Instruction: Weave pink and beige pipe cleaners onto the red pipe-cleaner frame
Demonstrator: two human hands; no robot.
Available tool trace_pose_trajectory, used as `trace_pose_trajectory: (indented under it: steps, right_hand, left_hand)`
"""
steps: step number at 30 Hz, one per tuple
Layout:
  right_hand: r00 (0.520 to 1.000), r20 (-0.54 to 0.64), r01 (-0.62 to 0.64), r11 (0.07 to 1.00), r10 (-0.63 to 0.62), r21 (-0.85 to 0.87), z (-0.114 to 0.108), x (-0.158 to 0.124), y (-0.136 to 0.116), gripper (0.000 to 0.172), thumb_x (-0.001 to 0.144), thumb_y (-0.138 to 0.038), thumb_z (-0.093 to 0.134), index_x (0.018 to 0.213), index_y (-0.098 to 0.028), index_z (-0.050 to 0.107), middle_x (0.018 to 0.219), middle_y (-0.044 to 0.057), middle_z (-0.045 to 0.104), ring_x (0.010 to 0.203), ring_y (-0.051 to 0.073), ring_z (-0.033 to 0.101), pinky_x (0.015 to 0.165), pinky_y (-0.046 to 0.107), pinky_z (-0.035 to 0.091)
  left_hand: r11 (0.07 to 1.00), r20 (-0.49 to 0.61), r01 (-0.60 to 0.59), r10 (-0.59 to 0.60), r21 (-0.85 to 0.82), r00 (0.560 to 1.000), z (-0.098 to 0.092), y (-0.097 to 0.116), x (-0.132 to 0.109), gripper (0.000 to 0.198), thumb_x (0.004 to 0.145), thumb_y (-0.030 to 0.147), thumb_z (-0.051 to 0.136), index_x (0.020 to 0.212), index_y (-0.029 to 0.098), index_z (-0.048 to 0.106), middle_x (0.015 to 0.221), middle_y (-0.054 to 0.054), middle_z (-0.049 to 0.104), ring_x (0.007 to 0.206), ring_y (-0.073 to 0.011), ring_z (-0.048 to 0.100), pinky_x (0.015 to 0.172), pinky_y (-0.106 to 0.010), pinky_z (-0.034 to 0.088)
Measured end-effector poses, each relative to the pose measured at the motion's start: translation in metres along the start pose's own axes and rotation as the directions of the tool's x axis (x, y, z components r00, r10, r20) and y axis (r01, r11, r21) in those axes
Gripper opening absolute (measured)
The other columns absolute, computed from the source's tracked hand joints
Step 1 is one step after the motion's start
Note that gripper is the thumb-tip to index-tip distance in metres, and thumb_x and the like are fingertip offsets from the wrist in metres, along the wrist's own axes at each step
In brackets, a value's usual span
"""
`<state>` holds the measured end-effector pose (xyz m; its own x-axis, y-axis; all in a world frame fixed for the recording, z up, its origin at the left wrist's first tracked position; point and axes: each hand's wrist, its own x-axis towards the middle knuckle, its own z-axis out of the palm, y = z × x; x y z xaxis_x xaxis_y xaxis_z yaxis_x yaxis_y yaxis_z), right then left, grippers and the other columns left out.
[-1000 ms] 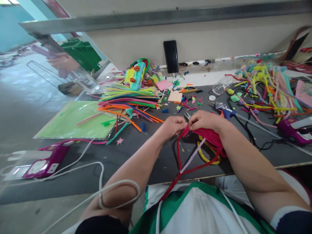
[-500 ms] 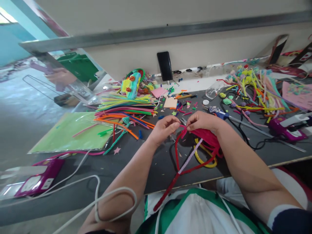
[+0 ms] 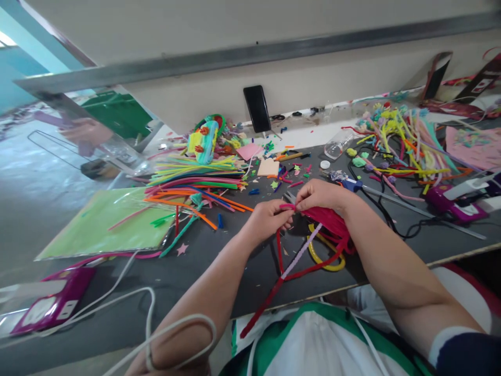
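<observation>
My left hand (image 3: 270, 220) is closed, its thumb and fingers pinching the end of a bright pink pipe cleaner (image 3: 287, 207). Right beside it, my right hand (image 3: 320, 196) pinches the same pink strand where it meets a wound pink-red pipe cleaner piece (image 3: 331, 225). From that piece a lilac pipe cleaner (image 3: 301, 251) and red pipe cleaners (image 3: 313, 270) run down and join, with a thick red stem (image 3: 260, 310) hanging over the table edge. A yellow ring-like loop (image 3: 313, 248) lies under them. Metal tips, perhaps of scissors (image 3: 289, 197), show behind my right hand.
Bundled pipe cleaners (image 3: 195, 175) and a green sheet in plastic (image 3: 105, 219) lie left. A phone (image 3: 256, 108) leans on the partition. Right are a glue gun (image 3: 348, 181), a loose pipe cleaner pile (image 3: 407, 141) and a purple device (image 3: 454, 201). Another person's hand (image 3: 88, 136) is at far left.
My left hand has lowered slightly and turned, its fingers now curled around the pink pipe cleaner's end. My right hand keeps its pinch. The whole view has shifted a little.
</observation>
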<state>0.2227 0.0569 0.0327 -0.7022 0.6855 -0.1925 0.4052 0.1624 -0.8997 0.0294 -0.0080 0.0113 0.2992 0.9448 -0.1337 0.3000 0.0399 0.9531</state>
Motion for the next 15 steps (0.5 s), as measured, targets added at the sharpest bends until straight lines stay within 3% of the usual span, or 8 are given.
trace_pose_trajectory:
  steps: [3, 8, 11, 15]
  right_hand:
    - [1.0, 0.022, -0.017, 0.998, 0.016, 0.052, 0.001, -0.001, 0.0, 0.019, 0.063, -0.029, 0.068, 0.075, -0.015, 0.072, 0.065, -0.001, 0.066, 0.061, 0.011, 0.055, 0.063, 0.023, 0.041]
    - [0.997, 0.077, -0.031, 0.996, 0.024, 0.086, 0.002, -0.003, -0.002, 0.019, 0.062, -0.031, 0.07, 0.073, -0.015, 0.071, 0.063, -0.001, 0.066, 0.059, 0.011, 0.055, 0.062, 0.023, 0.041]
    - [0.998, 0.064, -0.023, 0.999, 0.02, 0.045, 0.002, -0.001, -0.002, 0.018, 0.063, -0.03, 0.069, 0.072, -0.015, 0.071, 0.062, -0.001, 0.066, 0.058, 0.011, 0.055, 0.061, 0.023, 0.041]
    - [0.996, 0.079, -0.033, 0.999, 0.031, 0.034, 0.004, 0.0, -0.002, 0.018, 0.063, -0.03, 0.068, 0.072, -0.015, 0.071, 0.062, -0.001, 0.066, 0.058, 0.011, 0.055, 0.061, 0.023, 0.041]
  left_hand:
    - [0.989, 0.066, 0.061, -0.052, -0.135, 0.996, -0.003, -0.002, 0.003, 0.022, 0.075, 0.034, 0.064, 0.076, 0.013, 0.058, 0.061, -0.001, 0.062, 0.054, -0.0138, 0.062, 0.055, -0.026, 0.052]
    - [0.968, 0.167, 0.048, -0.006, -0.248, 0.986, -0.008, -0.012, 0.007, 0.029, 0.072, 0.038, 0.069, 0.075, 0.012, 0.055, 0.058, -0.001, 0.062, 0.049, -0.0134, 0.061, 0.052, -0.027, 0.053]
    - [0.936, 0.252, 0.126, -0.042, -0.329, 0.967, -0.012, -0.015, 0.008, 0.031, 0.072, 0.037, 0.071, 0.081, 0.012, 0.056, 0.066, -0.004, 0.066, 0.057, -0.015, 0.065, 0.057, -0.027, 0.055]
    - [0.868, 0.267, 0.244, -0.136, -0.432, 0.954, -0.017, -0.016, 0.009, 0.033, 0.072, 0.035, 0.071, 0.091, 0.013, 0.056, 0.073, -0.006, 0.068, 0.066, -0.0171, 0.069, 0.062, -0.028, 0.056]
